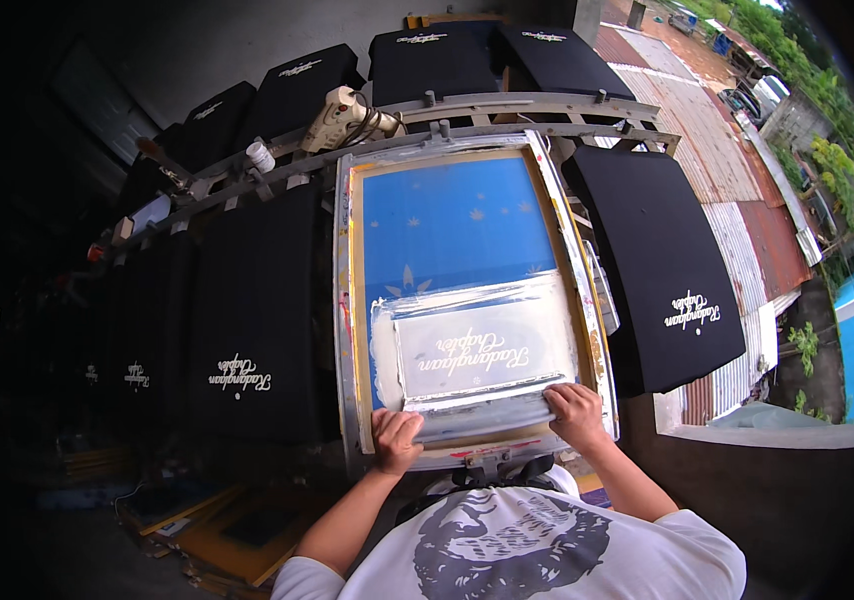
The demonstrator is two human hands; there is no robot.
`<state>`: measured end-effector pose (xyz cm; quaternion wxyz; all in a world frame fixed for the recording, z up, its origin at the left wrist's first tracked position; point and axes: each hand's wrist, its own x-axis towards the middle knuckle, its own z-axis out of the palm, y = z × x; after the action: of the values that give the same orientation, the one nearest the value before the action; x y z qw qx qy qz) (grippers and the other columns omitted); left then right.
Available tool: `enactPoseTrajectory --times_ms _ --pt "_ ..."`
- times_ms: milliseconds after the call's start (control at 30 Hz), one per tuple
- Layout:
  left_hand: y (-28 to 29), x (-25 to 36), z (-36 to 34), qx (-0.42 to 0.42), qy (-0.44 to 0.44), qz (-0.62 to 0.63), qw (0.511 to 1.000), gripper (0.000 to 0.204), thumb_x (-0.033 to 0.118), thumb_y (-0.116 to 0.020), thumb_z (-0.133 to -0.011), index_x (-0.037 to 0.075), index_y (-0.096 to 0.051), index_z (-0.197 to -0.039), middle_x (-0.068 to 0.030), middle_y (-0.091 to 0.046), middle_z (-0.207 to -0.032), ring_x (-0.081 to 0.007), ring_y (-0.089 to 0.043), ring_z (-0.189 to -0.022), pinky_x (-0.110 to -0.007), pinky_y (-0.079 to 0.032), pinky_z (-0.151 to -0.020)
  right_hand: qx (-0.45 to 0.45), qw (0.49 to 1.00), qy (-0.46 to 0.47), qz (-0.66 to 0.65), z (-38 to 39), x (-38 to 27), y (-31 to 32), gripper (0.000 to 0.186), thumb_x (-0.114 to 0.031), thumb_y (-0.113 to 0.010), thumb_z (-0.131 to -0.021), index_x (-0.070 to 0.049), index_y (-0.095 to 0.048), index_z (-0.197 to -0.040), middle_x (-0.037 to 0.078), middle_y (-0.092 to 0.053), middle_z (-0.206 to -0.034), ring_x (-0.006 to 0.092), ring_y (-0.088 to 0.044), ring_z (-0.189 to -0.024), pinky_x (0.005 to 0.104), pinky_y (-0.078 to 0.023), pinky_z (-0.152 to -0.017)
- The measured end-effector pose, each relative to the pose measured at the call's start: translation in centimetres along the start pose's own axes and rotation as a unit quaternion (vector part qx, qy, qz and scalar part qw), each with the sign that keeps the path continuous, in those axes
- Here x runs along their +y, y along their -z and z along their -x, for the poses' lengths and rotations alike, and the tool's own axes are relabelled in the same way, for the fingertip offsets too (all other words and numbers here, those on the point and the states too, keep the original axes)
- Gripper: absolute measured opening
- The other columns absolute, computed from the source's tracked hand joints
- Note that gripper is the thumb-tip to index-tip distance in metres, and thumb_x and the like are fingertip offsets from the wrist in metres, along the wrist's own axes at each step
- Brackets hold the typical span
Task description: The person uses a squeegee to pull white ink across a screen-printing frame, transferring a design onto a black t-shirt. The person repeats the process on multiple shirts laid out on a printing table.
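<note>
A silk-screen frame (346, 300) lies in front of me with a blue-coated mesh (452, 225) inside it. White ink (384, 350) is smeared around a rectangular patch of lettering on its near half. A wide grey squeegee (482, 420) spans the mesh at the near end, with ink along its far edge. My left hand (397, 441) is closed over the squeegee's left end, and my right hand (577, 414) grips the right end. The fingers of both curl over the bar, and the blade underneath is hidden.
Black shirts on boards stand on both sides, one at right (652, 260) and another at left (257, 310), with white printed lettering. More line the far side beyond a metal rail (277, 178). A heat gun (339, 120) and a white container (260, 156) rest along the rail.
</note>
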<state>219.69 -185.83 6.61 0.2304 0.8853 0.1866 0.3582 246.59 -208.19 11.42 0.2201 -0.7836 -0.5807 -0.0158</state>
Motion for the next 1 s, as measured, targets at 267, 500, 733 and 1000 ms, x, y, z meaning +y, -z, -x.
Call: enactPoseTrajectory --times_ms 267,500,733,1000 --pt "1.4 1.3 -2.0 -0.02 -0.004 -0.025 0.999 0.027 -0.009 -0.065 -0.063 0.006 -0.07 -0.085 -0.0055 -0.069 -0.084 -0.0267 -0.064 -0.08 -0.042 -0.044 -0.086 -0.026 0.999 -0.002 0.02 -1.1 -0.5 2.3 0.023 0.0 -0.067 -0.064 -0.004 -0.067 -0.087 0.01 -0.074 -0.092 0.028 -0.071 -0.088 0.0393 -0.056 -0.08" --pt "2.4 3.1 3.6 -0.096 -0.049 0.0 0.994 0.035 -0.006 -0.067 -0.071 0.004 -0.071 -0.105 -0.0073 -0.069 -0.102 -0.0258 -0.066 -0.094 -0.041 -0.045 -0.088 -0.008 0.999 0.02 0.024 5.5 -1.9 1.3 0.042 0.0 -0.069 -0.064 -0.001 -0.067 -0.106 0.011 -0.07 -0.109 0.0293 -0.067 -0.105 0.0457 -0.047 -0.101" --pt "4.6 -1.3 5.2 0.049 0.155 -0.149 0.975 0.041 -0.008 -0.059 -0.079 -0.003 -0.066 -0.118 -0.0172 -0.062 -0.119 -0.0334 -0.063 -0.105 -0.043 -0.047 -0.094 -0.091 0.979 -0.102 -0.148 7.2 -1.2 3.1 0.058 0.003 -0.061 -0.057 -0.001 -0.069 -0.114 0.015 -0.07 -0.122 0.0307 -0.062 -0.122 0.043 -0.038 -0.114" --pt "3.8 -7.7 5.0 0.04 0.577 0.194 0.793 0.031 0.025 -0.054 -0.104 -0.001 -0.062 -0.089 0.0007 -0.055 -0.078 -0.0111 -0.048 -0.073 -0.032 -0.041 -0.067 0.162 0.835 -0.482 -0.211 7.8 8.3 -0.1 0.03 -0.01 -0.06 -0.091 0.003 -0.071 -0.116 0.014 -0.075 -0.099 0.0185 -0.07 -0.088 0.0292 -0.054 -0.082"
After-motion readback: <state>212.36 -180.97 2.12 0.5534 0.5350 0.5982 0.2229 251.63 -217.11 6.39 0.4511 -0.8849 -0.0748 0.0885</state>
